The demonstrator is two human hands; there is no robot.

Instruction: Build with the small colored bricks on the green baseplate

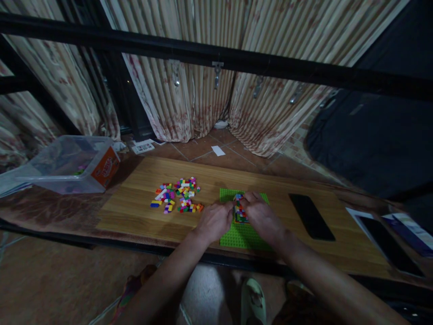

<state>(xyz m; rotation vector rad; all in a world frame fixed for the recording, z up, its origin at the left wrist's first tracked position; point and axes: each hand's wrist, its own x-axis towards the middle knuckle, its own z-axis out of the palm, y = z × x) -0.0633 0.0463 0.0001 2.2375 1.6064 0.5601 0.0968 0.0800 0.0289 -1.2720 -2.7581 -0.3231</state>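
A green studded baseplate (233, 238) lies on the wooden board (142, 225) in front of me. On it stands a small build of coloured toy bricks (241, 215), partly covered by my hands. My left hand (216, 220) is closed at the left side of the build, its fingertips touching the bricks. From the right, my right hand (259, 211) reaches over the build with bent fingers pressed on it. Whether a loose brick sits between the fingers is too small and dark to see. Left of the baseplate lies a loose pile of mixed bricks (185, 194).
A clear plastic box (67, 164) with an orange label and a few bricks inside stands at the far left. A black slab-like object (311, 216) lies right of the baseplate. Farther right are another dark slab (389, 246) and papers (412, 230). A black bar (203, 50) crosses beyond the table.
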